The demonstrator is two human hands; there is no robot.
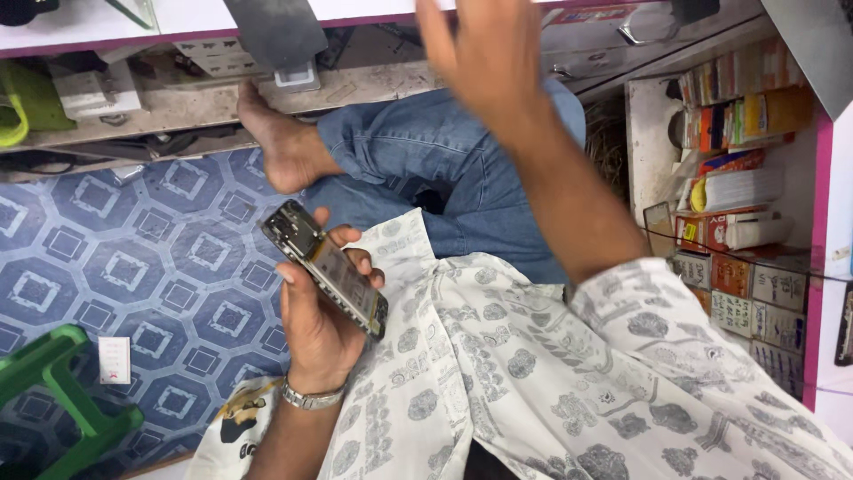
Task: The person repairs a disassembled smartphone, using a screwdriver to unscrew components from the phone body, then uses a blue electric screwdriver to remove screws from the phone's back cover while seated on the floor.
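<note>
Head view. Your left hand [322, 313] grips an opened phone [324, 267], back cover off, with the dark camera end pointing far-left and the board and battery face up. The fingers [354, 260] wrap over its right edge and the thumb lies along the left edge; the near end of the phone is hidden against the palm. A metal watch band [311, 397] circles that wrist. The phone sits left of centre, above the patterned blue floor [160, 258] and just left of your white printed shirt [569, 373].

Your right hand [484, 53] is raised toward the far counter edge [107, 40], fingers spread and holding nothing. The fingertips are cut off at the top of the frame and the hand is motion-blurred, so contact with anything cannot be told.

A bare foot [280, 142] and a folded leg in blue jeans [444, 160] lie between the hands. Shelves of small boxes [737, 178] stand at the right, detail too small to read. A green stool [53, 391] is cropped at the near-left corner.
</note>
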